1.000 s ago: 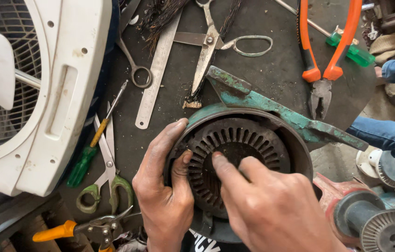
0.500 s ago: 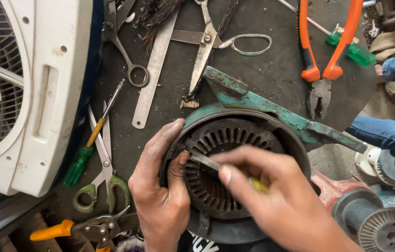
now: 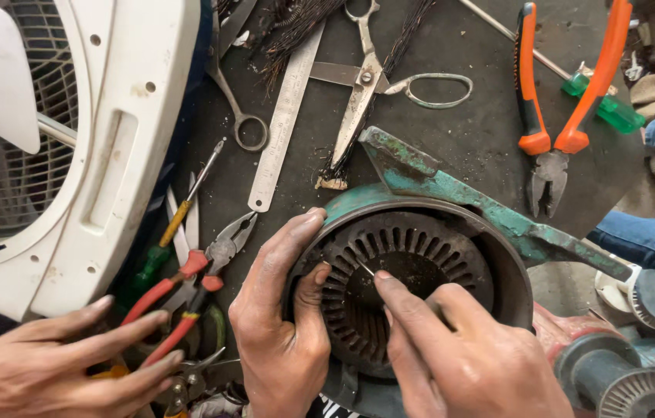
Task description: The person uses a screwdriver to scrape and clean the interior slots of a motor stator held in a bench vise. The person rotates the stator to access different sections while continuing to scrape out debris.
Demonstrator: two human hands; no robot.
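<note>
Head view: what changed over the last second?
The right hand took up a thin metal pick and now pokes its tip into the slotted core of the motor housing. Another person's hand came in at lower left and took hold of the red-handled pliers, which now sit in a new position. The left hand stays clamped on the housing rim; scissors and orange pliers unmoved.

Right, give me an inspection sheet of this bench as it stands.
Surface: dark, gritty benchtop.
Job's things: round slotted motor stator in green housing; thin probe.
Clutter: scissors, steel ruler, orange-handled pliers, red-handled pliers.
Grippers: left hand grips the stator rim; right hand pinches the probe; another person's hand lower left.
Cables: nothing seen.
Surroundings: white fan casing.
</note>
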